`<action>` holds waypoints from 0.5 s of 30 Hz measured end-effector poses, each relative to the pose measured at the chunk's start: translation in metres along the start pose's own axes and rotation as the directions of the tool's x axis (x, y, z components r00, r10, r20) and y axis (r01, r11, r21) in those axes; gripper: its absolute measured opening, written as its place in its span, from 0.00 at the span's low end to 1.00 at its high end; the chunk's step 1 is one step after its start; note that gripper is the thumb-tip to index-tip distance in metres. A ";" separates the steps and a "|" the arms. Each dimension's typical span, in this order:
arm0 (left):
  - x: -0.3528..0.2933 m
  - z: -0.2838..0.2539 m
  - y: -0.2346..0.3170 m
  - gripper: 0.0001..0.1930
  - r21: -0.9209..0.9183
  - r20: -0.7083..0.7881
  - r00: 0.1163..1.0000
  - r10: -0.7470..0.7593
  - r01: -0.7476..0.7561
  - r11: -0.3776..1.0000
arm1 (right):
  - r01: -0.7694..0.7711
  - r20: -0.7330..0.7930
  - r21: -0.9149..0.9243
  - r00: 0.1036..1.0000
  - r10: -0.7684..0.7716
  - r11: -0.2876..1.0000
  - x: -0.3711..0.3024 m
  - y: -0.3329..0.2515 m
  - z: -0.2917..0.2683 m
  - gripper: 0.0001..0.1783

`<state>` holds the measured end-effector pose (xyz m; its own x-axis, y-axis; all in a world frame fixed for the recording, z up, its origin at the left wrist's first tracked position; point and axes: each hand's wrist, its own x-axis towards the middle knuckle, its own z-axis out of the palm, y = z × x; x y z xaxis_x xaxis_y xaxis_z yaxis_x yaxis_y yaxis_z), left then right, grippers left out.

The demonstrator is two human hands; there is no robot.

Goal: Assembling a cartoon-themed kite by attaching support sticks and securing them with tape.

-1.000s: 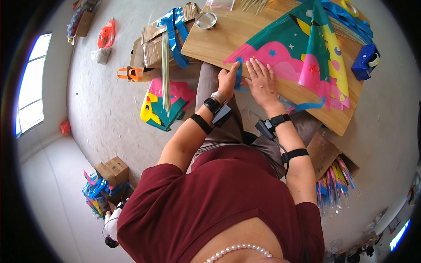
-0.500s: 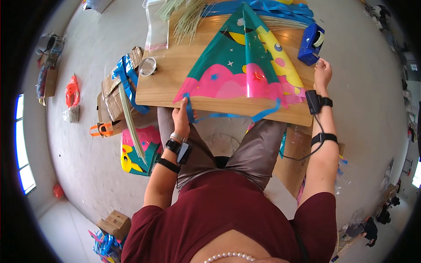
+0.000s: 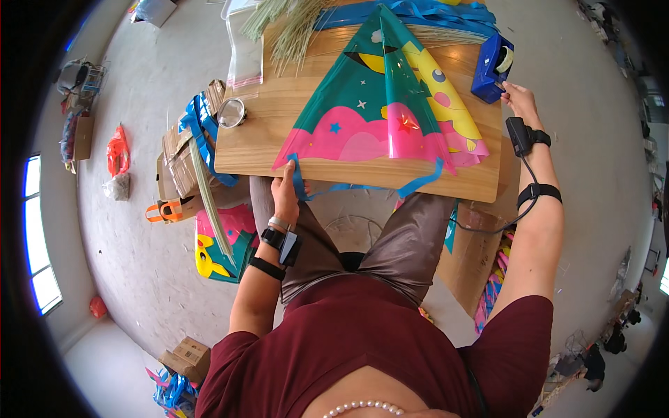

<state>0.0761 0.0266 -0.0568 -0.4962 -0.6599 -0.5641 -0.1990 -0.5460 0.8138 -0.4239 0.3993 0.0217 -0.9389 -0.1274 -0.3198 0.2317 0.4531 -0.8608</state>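
A triangular plastic kite, green with pink clouds and a yellow cartoon figure, lies on the wooden table with its point away from me. My left hand is closed at the near table edge, pinching a blue ribbon at the kite's left corner. The ribbon runs along below the edge to the right, where its other end lies on the wood near the kite's lower edge. At the far right, my right hand has thumb and fingertips pinched at the cutting end of a blue tape dispenser; the clear tape itself hardly shows.
Thin sticks, blue strips and a clear plastic bag lie across the back of the table. A small round container stands at its left edge. Cardboard, sticks and another printed sheet are at the left.
My right hand has come up to the dispenser's cutting end, its forearm swinging outward to the right. My left hand stays at the kite's corner with the ribbon; the view has shifted slightly.
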 end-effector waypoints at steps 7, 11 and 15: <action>-0.003 -0.001 0.004 0.20 -0.007 -0.010 1.000 -0.016 0.016 1.000 | -0.088 0.104 0.389 0.993 0.051 0.917 -0.029 -0.006 0.004 0.13; -0.001 0.001 0.002 0.20 -0.021 0.008 1.000 -0.005 0.005 1.000 | -0.039 0.062 0.434 0.998 0.013 0.900 -0.026 0.001 0.006 0.11; -0.001 -0.002 0.002 0.19 -0.001 0.012 1.000 -0.015 0.015 1.000 | 0.027 0.021 0.383 0.999 -0.038 0.923 -0.025 0.015 0.013 0.08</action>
<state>0.0779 0.0251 -0.0543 -0.5036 -0.6450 -0.5747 -0.2058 -0.5565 0.8049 -0.3941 0.3980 0.0114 -0.9415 -0.1625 -0.2954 0.2863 0.0774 -0.9550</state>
